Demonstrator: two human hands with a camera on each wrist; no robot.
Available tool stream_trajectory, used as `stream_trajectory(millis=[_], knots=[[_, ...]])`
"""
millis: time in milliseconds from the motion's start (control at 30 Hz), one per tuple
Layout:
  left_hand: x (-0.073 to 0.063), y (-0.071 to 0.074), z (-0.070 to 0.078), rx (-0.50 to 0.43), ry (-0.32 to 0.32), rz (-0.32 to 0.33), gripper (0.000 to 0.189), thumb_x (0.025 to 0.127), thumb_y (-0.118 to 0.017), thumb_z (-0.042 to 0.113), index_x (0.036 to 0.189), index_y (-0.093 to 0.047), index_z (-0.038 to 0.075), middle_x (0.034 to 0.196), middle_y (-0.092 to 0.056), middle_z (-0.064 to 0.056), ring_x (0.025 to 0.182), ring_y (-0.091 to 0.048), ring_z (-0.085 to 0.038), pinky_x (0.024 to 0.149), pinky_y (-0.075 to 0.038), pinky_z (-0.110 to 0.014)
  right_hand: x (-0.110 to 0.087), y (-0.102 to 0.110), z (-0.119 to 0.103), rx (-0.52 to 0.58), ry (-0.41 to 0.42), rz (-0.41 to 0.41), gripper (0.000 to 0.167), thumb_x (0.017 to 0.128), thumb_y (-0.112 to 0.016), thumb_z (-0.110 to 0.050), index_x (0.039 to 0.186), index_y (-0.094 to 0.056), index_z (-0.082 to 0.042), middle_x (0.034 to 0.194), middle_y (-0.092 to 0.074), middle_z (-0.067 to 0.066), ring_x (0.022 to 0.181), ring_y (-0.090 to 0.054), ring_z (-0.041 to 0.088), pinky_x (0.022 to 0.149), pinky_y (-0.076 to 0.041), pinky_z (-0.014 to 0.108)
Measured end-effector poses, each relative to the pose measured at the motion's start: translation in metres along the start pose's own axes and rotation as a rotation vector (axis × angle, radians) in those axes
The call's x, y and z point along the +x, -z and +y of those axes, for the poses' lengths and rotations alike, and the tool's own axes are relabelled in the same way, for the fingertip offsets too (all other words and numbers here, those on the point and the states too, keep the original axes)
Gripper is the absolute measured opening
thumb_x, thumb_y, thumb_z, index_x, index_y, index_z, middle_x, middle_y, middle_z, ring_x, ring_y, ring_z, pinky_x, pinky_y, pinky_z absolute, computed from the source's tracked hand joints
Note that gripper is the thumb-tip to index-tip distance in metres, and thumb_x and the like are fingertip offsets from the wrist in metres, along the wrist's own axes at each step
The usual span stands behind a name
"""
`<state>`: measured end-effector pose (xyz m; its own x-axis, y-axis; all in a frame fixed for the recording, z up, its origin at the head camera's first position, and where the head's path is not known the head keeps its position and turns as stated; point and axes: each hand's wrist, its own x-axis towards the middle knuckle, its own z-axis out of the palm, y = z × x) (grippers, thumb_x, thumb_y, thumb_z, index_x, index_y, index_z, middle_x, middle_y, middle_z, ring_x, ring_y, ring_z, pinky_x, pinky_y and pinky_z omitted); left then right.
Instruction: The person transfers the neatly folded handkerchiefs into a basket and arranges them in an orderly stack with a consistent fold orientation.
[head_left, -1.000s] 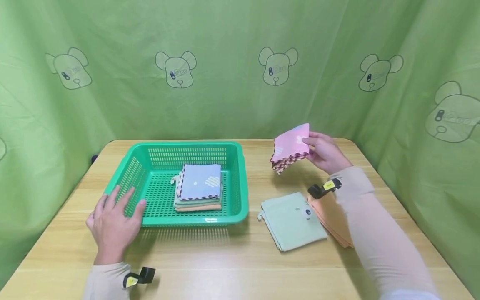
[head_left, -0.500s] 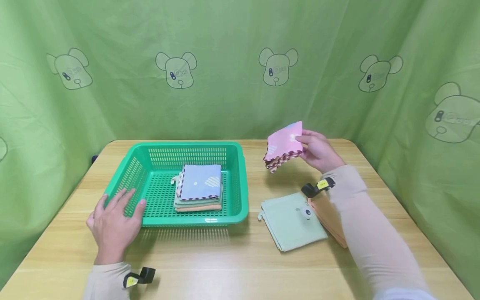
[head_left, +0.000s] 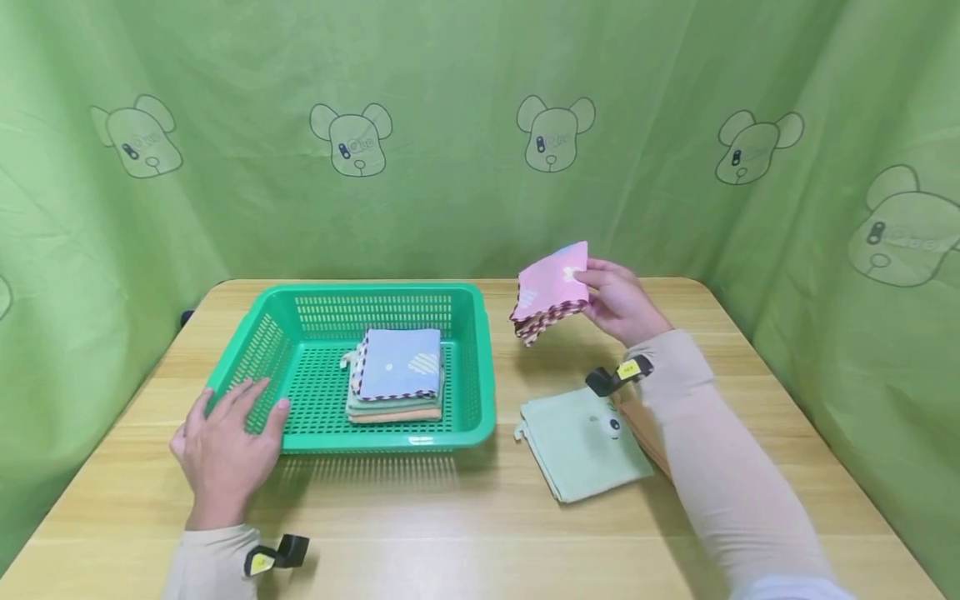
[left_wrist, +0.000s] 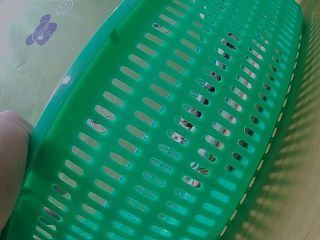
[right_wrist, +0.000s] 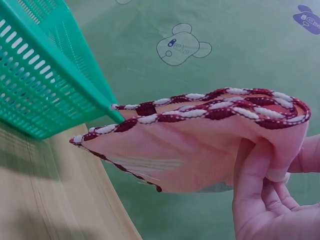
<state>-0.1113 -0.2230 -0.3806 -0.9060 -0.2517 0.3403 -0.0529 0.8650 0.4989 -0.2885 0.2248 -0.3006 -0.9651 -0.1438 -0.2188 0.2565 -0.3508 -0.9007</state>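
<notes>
Green curtain fabric (head_left: 465, 217), printed with bear-like heads, is hung behind a pale wood-grain table (head_left: 405, 533). By the right hand (head_left: 622, 300), a square-folded pink cloth with twisted maroon-and-white edging (head_left: 551, 279) is pinched at its right side between thumb and fingers. It is held above the table, right of a green slotted plastic basket (head_left: 483, 400) and apart from it. Since its layers are gently bowed and splayed at the free end, it can be judged light, limp, hardly slippery and not easily damaged; it would best be gripped through all layers at the fold. Nearer the sleeve, a smooth mint-green folded cloth with a printed eye (head_left: 581, 454) is laid flat, an orange folded cloth (head_left: 637, 421) being partly hidden at its right. By the left hand (head_left: 228, 450), fingers spread, the basket's near-left rim is touched. Inside, a blue folded cloth with checked edging (head_left: 397, 362) is stacked over pale green and orange layers (head_left: 397, 412).
</notes>
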Motion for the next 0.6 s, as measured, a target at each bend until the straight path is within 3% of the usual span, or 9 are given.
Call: stream_trajectory(millis=[200,600], knots=[[0.000,0.000,-0.001,-0.002,-0.005,0.003,0.053,0.097,-0.048,0.049,0.132,-0.057,0.010,0.139,-0.051,-0.020,0.136,-0.025,-0.050,0.100,-0.014,-0.070,0.000,-0.004,0.001,0.020,-0.002,-0.030,0.055,0.099,-0.048,0.000,0.149,-0.024,0.000,0.120,-0.048,0.010,0.091,-0.058,0.014,0.080,-0.052,0.020],[0.000,0.000,-0.001,-0.001,0.002,0.002,0.052,0.096,-0.051,0.048,0.132,-0.057,0.012,0.139,-0.051,-0.018,0.136,-0.025,-0.049,0.100,-0.015,-0.067,0.000,-0.018,-0.001,0.057,0.012,-0.033,0.049,0.099,-0.047,0.000,0.144,-0.031,-0.001,0.123,-0.046,0.010,0.093,-0.059,0.015,0.083,-0.051,0.021]])
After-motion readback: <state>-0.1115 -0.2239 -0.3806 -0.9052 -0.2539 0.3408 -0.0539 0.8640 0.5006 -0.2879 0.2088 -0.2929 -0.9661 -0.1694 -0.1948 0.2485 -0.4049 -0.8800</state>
